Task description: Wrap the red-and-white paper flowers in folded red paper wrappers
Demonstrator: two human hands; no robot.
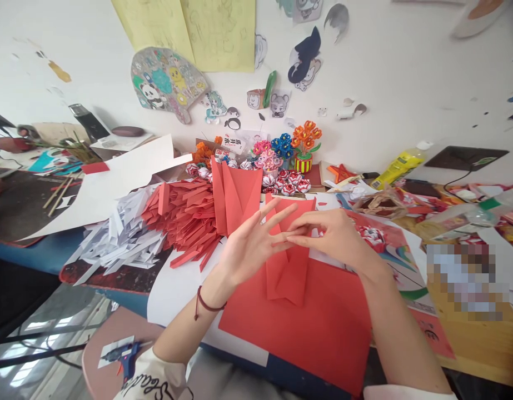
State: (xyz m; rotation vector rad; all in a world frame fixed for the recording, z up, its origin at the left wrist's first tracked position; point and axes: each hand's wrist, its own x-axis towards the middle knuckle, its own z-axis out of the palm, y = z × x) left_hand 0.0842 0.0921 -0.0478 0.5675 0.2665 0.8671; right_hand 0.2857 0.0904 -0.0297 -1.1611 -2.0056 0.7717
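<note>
My left hand (pixel 252 244) is raised over the table with its fingers spread, and no object shows in it. Meeting its fingertips, my right hand (pixel 333 236) has thumb and fingers pinched together at the end of a left finger; whether anything small sits in the pinch is hidden. Below both hands lies a folded red paper piece (pixel 285 283) with slanting creases, partly covered by them. It rests on a flat red paper sheet (pixel 323 328). Just behind my left hand stands a similar folded red paper (pixel 242 191).
Left are heaps of red paper strips (pixel 189 216) and white paper strips (pixel 123 233). Paper flowers (pixel 306 139) stand by the wall. A yellow bottle (pixel 400 166) and a plastic bottle (pixel 468 216) are right. A glue gun (pixel 125 355) lies on a pink stool (pixel 95 339).
</note>
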